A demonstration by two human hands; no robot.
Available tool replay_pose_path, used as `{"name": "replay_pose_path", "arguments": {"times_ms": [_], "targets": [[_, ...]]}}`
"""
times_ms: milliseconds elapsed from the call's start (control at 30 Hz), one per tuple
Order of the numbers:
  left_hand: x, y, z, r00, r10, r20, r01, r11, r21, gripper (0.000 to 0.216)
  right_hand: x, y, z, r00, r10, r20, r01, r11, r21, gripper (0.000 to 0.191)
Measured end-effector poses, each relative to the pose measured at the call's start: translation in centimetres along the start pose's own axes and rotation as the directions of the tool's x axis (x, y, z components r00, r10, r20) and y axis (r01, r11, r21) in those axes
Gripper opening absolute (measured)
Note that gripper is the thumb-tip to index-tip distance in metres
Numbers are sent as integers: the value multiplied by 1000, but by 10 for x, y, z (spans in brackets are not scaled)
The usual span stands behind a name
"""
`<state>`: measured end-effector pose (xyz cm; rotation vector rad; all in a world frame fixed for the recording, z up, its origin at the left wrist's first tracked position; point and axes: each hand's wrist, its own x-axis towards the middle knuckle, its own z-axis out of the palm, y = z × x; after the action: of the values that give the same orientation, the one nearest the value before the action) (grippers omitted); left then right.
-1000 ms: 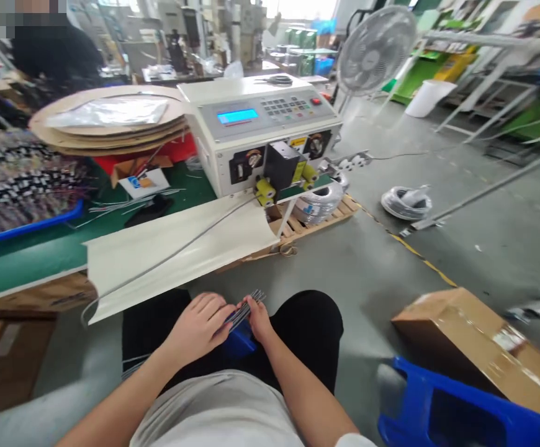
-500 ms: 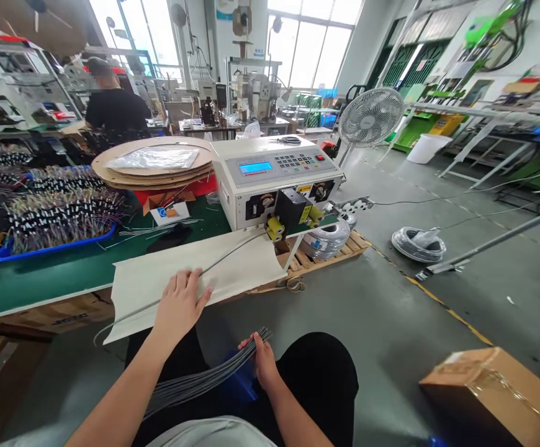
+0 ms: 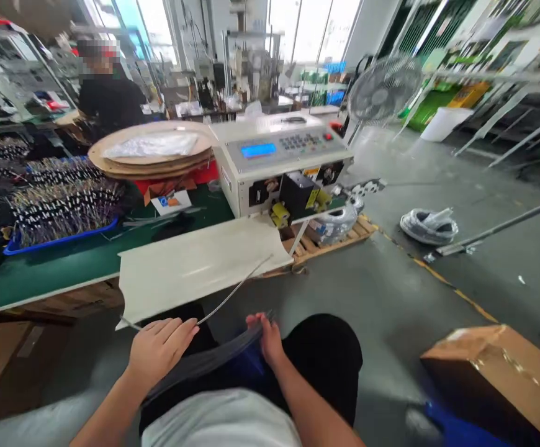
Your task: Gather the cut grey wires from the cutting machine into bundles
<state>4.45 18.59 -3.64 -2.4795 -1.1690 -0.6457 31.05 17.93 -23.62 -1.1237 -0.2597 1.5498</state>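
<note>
My left hand (image 3: 164,347) is closed around a single grey cable (image 3: 233,293), in front of the cream metal chute (image 3: 195,261). One end of that cable points up to the right over the chute's edge; the other sticks out left of the hand. Above my lap, my right hand (image 3: 269,338) grips the end of a bundle of grey cables (image 3: 214,359), blurred by motion. The bundle sags leftward and passes under my left forearm. Beyond the chute stands a cable-cutting machine (image 3: 279,155) with a blue display and yellow rollers (image 3: 280,214).
A blue tray (image 3: 65,239) of short wires stands on the green table (image 3: 0,282) at left, near stacked round boards (image 3: 153,149). Cable coils (image 3: 428,225) lie on the floor at right, with a cardboard box (image 3: 493,366) nearer. A fan (image 3: 384,93) and a person (image 3: 109,102) are farther back.
My left hand has lifted the single cable off the chute and drawn it toward my lap, and its end is now away from the rollers. My right hand still holds the bundle.
</note>
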Motion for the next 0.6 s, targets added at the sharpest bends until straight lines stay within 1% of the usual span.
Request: {"name": "replay_pose_path", "arguments": {"times_ms": [67,133,233,300,400,467,533,600], "targets": [[-23,19,0,997,-7,73,8,1000,-16,11,-6,-8,7,1000,-1,25,-2,994,112,41],[-47,40,10,978,-74,194,79,997,-18,10,-9,-11,10,998,9,68,-20,985,171,40],[-80,66,34,921,-174,349,196,980,-28,21,-10,-10,10,998,16,64,-26,986,167,36],[-94,77,47,872,-231,432,273,961,-36,27,-13,-8,10,999,18,51,-26,988,152,33],[-102,82,54,778,-313,544,379,925,-9,33,-17,-8,10,999,32,39,-38,986,160,30],[-101,81,52,735,-335,589,411,912,6,36,-18,-9,10,999,42,33,-47,984,170,30],[-98,80,49,719,-323,615,408,913,2,37,-17,-10,10,999,45,15,-47,985,169,30],[-96,80,46,720,-296,628,386,922,-8,37,-16,-10,10,999,41,-1,-40,985,168,29]]}}
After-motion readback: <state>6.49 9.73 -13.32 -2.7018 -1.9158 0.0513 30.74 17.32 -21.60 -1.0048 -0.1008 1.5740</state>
